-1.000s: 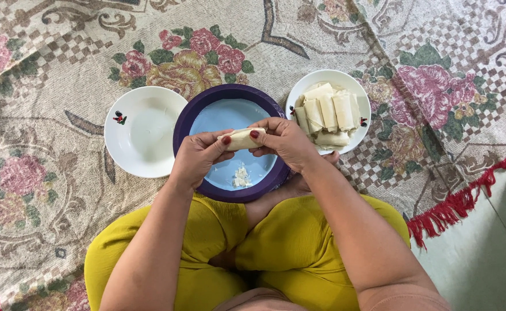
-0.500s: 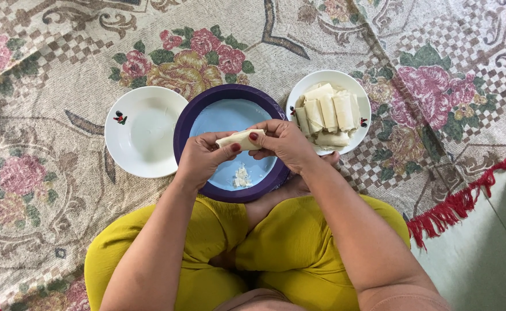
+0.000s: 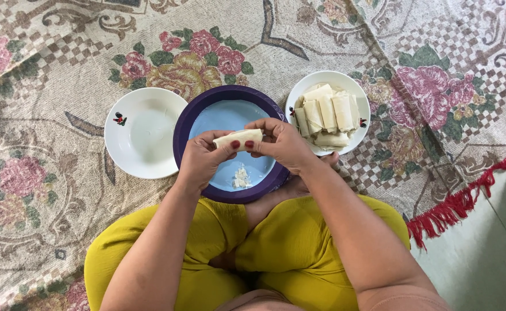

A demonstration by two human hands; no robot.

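Observation:
Both hands hold one pale dough roll (image 3: 238, 139) above a purple-rimmed plate with a light blue centre (image 3: 201, 110). My left hand (image 3: 200, 159) pinches the roll's left end, thumb on top. My right hand (image 3: 283, 143) grips its right end with fingertips and thumb. A small clump of white filling (image 3: 241, 177) lies on the plate below the roll. A white plate (image 3: 329, 78) at the right carries several finished pale rolls (image 3: 325, 113).
A white bowl (image 3: 143, 131) sits left of the purple plate on a floral woven rug (image 3: 51, 173). My crossed legs in yellow trousers (image 3: 207, 242) are below. A red fringe (image 3: 460, 198) marks the rug's edge at the right, with bare floor beyond.
The roll has turned slightly in my fingers and both hands shifted a little left; my left thumb now lies over the roll's front.

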